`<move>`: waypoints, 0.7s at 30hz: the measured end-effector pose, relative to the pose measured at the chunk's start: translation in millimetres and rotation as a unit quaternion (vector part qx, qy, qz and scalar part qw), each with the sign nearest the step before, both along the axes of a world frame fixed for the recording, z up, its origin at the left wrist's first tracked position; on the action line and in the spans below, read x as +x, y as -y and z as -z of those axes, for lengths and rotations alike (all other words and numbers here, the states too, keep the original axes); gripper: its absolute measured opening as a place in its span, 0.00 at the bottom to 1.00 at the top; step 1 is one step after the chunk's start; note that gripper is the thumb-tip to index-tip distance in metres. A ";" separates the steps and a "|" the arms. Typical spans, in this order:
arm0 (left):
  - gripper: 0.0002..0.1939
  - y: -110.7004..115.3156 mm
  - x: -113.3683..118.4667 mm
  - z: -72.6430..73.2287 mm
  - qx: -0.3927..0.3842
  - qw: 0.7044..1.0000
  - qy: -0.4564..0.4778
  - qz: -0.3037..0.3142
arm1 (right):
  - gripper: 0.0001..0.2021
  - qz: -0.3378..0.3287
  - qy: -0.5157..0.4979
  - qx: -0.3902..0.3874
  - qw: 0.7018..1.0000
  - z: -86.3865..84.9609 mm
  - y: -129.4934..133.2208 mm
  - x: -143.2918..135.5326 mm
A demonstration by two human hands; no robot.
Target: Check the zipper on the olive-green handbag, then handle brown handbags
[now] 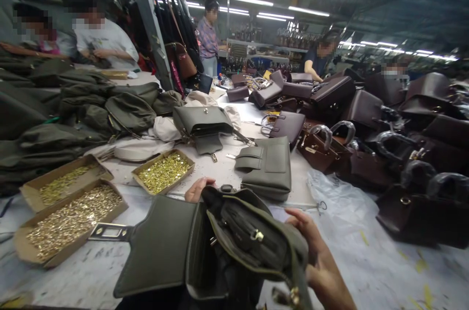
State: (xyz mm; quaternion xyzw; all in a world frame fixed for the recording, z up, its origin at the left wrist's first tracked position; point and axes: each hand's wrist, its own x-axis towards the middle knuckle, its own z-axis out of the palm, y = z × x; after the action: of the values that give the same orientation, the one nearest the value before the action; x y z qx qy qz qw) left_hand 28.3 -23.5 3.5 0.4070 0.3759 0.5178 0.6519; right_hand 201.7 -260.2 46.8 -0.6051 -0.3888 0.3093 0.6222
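Note:
An olive-green bag (pixel 157 246) lies open in front of me, its flap spread to the left with a metal clasp plate (pixel 110 232) at the tip. Its lining and a zipped inner pocket show. My left hand (pixel 199 189) is at the bag's far edge, mostly hidden behind it, with only some fingers showing. My right hand (pixel 317 256) grips the bag's right side, fingers at the outer wall. Just beyond lie a green bag with a pocket (pixel 271 166) and another green bag with its flap hanging (pixel 205 122).
Cardboard trays of small gold metal pieces (pixel 164 171) (pixel 73 224) stand at the left. Behind them is a heap of green bags (pixel 73 119). Dark brown bags (pixel 330 154) pile up at the right beside clear plastic (pixel 340 207). Several people work farther back.

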 end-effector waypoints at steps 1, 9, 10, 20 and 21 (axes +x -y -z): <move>0.19 1.0 0.4 -0.7 0.001 1.000 -0.001 0.000 | 0.35 -0.028 0.026 -0.017 0.999 -4.2 2.5 0.1; 0.17 4.0 -1.6 -3.7 0.008 1.000 -0.022 0.015 | 0.11 -0.023 -0.015 0.012 1.000 -1.5 -1.8 9.8; 0.17 3.7 -1.8 -3.6 0.008 1.000 -0.024 0.017 | 0.12 -0.011 -0.035 0.008 0.999 4.5 -1.8 13.0; 0.18 4.7 0.1 -6.4 0.003 0.999 -0.027 0.026 | 0.14 -0.007 -0.207 0.033 0.978 22.3 -1.7 20.9; 0.18 4.7 0.4 -6.3 0.004 0.999 -0.027 0.026 | 0.14 -0.009 -0.203 0.038 0.978 15.5 -3.6 18.6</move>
State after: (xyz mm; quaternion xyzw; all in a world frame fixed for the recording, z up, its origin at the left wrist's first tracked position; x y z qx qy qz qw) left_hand 28.7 -28.2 9.7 0.4331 0.3808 0.4905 0.6533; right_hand 220.3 -256.6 31.3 -0.5023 -0.2715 0.4158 0.7078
